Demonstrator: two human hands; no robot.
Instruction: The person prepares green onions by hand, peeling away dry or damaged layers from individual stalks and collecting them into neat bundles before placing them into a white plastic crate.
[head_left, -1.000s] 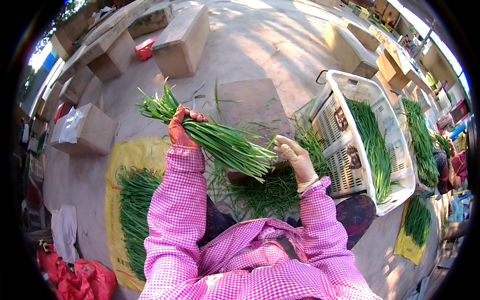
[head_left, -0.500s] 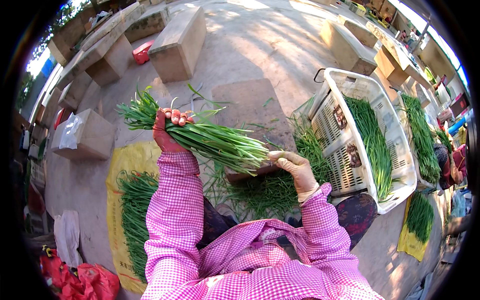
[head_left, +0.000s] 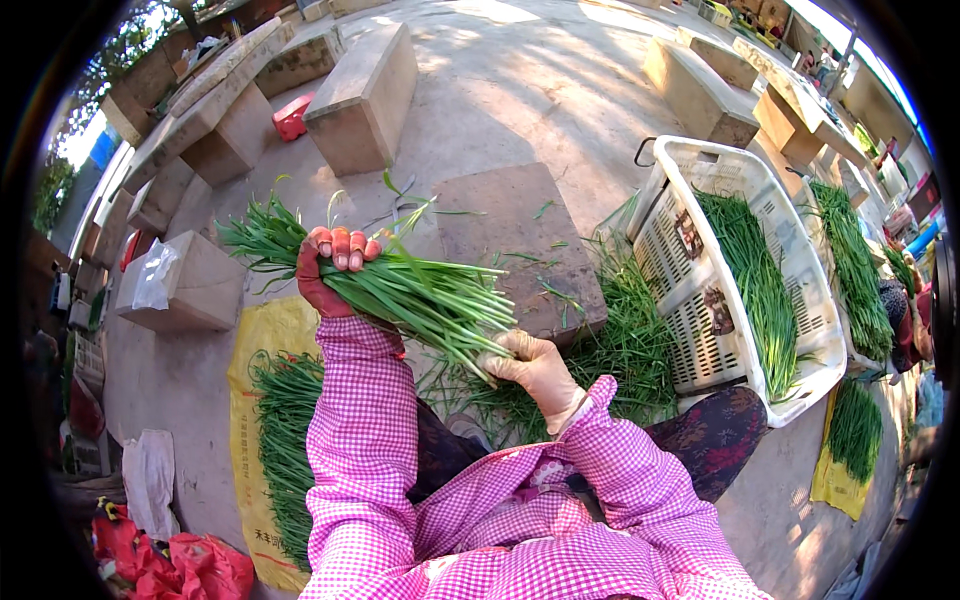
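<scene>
My left hand, in a reddish glove with bare fingertips, is closed around a bunch of garlic chives. The leafy tips stick out to the left, and the pale stem ends point right and toward me. My right hand, in a thin pale glove, pinches at the stem ends; which stems lie between its fingers is partly hidden. Beyond the bunch lies a flat brown board with a few loose green bits on it. Loose chives are heaped beside and in front of the board.
To the right stands a white slatted crate with chives inside. More chives lie on a yellow sack at my left. Stone benches stand farther off. Red plastic bags lie at the lower left, and a second person's hand shows at far right.
My right hand has moved left and closer to me along the stem ends. The bunch tilts more steeply, its stems pointing further toward me. My left hand keeps its hold.
</scene>
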